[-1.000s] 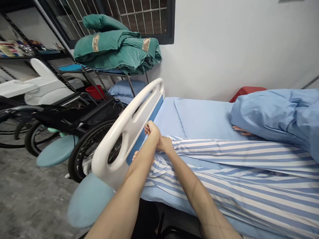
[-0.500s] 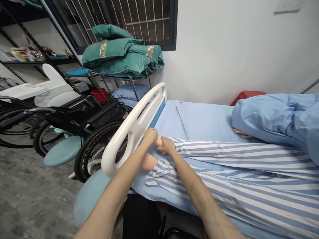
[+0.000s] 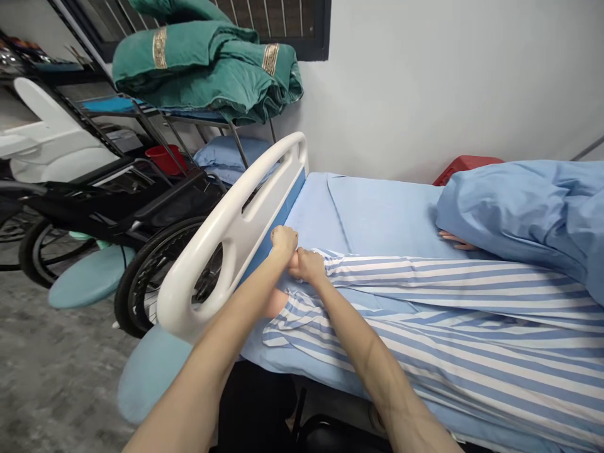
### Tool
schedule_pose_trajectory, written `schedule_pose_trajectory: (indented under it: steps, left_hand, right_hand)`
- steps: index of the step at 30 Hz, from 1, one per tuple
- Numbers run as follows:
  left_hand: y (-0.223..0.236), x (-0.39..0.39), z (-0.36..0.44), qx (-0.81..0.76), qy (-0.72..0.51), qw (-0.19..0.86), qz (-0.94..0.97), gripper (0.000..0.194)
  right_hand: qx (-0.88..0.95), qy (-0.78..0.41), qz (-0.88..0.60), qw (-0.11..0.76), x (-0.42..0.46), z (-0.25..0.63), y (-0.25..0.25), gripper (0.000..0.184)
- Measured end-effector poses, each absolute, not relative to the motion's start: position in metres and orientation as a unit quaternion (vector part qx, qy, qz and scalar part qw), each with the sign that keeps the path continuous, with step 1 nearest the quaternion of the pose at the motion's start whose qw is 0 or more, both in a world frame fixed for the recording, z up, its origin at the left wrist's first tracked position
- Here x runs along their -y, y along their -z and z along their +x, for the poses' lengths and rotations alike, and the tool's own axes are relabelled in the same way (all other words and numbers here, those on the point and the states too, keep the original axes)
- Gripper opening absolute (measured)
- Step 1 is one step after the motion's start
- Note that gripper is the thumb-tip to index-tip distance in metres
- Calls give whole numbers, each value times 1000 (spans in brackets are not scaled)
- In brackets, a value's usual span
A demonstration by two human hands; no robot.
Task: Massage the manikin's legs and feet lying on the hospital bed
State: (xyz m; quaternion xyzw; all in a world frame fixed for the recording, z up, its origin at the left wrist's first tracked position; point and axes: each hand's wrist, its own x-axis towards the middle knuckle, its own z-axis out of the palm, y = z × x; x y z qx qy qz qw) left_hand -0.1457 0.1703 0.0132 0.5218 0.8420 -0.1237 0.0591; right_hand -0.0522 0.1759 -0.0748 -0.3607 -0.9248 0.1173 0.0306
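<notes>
A figure in blue-and-white striped trousers (image 3: 448, 302) lies on a bed with a light blue sheet (image 3: 377, 214). Both my arms reach to the far end of the nearer trouser leg. My left hand (image 3: 284, 241) is closed in a fist around a pink foot or its toes, just beside the white footboard (image 3: 226, 233). My right hand (image 3: 309, 265) is closed on the striped trouser cuff, touching the left hand. A second pink foot (image 3: 276, 303) pokes out of the other cuff below my left forearm.
A blue quilt (image 3: 523, 214) covers the upper body at right, a hand showing under its edge. A black wheelchair (image 3: 141, 214), round blue stools (image 3: 87, 283), a rack bearing a green folded blanket (image 3: 207, 63) and a white commode stand left of the bed. A red stool (image 3: 465, 167) is against the wall.
My hands stay at the trouser cuff; the left fist has shifted slightly lower against the right hand. The view has tilted down and swung a little to the right.
</notes>
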Motion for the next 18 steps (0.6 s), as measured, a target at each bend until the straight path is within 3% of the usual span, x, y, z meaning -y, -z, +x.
schedule_pose_trajectory:
  steps: [6, 11, 14, 18]
  left_hand:
    - [-26, -143, -142, -802, 110, 30, 587, 43]
    - [-38, -59, -146, -747, 93, -47, 657, 47]
    - [-39, -9, -145, -772, 83, -62, 628, 48]
    - [-37, 15, -138, -803, 111, 6, 585, 49]
  right_hand:
    - [927, -112, -358, 16, -175, -51, 72, 47]
    - [923, -145, -356, 6, -170, -47, 55, 51]
    - [916, -138, -371, 63, -153, -42, 43, 50]
    - [913, -135, -333, 192, -110, -26, 31, 39]
